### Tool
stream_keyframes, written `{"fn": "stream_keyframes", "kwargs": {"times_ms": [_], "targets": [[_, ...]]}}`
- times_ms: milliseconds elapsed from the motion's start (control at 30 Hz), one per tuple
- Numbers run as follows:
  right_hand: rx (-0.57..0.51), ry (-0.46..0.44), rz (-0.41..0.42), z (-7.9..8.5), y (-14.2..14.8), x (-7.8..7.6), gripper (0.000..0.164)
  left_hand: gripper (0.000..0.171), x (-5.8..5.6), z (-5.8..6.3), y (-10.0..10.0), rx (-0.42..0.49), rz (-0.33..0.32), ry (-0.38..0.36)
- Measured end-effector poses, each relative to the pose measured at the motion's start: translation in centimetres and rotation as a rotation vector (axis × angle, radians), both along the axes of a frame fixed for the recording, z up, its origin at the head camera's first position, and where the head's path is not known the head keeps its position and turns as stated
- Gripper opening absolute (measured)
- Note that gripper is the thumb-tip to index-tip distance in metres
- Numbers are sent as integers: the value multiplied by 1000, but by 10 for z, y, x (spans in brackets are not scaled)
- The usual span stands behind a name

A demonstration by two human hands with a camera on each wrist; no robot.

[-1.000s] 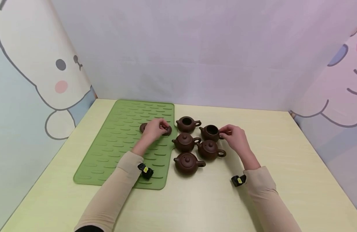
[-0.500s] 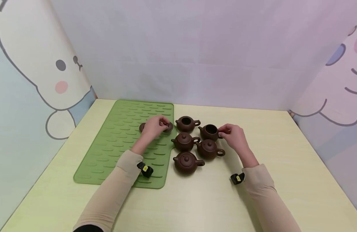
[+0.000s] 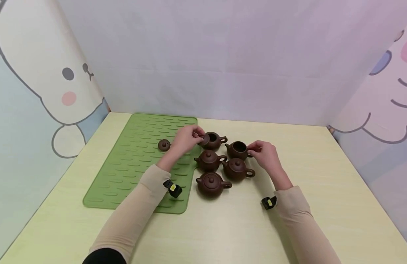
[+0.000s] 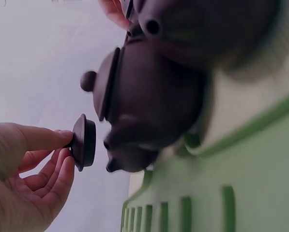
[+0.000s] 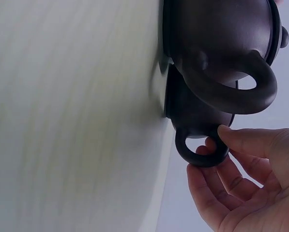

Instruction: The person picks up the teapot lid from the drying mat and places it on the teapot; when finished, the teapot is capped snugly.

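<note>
My left hand [image 3: 186, 138] pinches a dark brown teapot lid [image 4: 83, 142] by its knob, raised and tilted on edge. In the head view this lid is just left of a lidless teapot [image 3: 214, 143] at the back, apart from or touching it, I cannot tell. The fingers of my right hand [image 3: 265, 154] hold the handle [image 5: 202, 159] of another lidless teapot [image 3: 237, 152], which stands on the table with its dark opening facing up. A second loose lid [image 3: 164, 145] lies knob up on the green mat [image 3: 124, 176], behind my left wrist.
Three lidded teapots stand close in front: one [image 3: 208, 161] at the left, one [image 3: 237, 169] at the right, one [image 3: 211, 185] nearest. They crowd the mat's right edge. A pale wooden table [image 3: 322, 176] extends around them, with a fabric backdrop [image 3: 223, 66] behind.
My left hand has lifted the lid off the mat and carried it rightward and back to the rear lidless teapot. The right hand stays at the other teapot's handle.
</note>
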State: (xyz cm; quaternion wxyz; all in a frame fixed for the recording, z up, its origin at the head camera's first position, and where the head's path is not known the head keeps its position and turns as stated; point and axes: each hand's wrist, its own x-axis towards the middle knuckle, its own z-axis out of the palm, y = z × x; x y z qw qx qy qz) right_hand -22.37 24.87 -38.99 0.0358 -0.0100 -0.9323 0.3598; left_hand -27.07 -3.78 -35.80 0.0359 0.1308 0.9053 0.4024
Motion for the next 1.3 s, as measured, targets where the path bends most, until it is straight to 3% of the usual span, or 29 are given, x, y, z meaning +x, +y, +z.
{"fn": "stream_keyframes", "kwargs": {"times_ms": [600,1300], "targets": [[3,14,-5,2,1,2,16,12,-10,23,59,6,-167,40],[-1,6,-10,0,-2,-1,15,14,-9,5,100,-28,-260,29]]}}
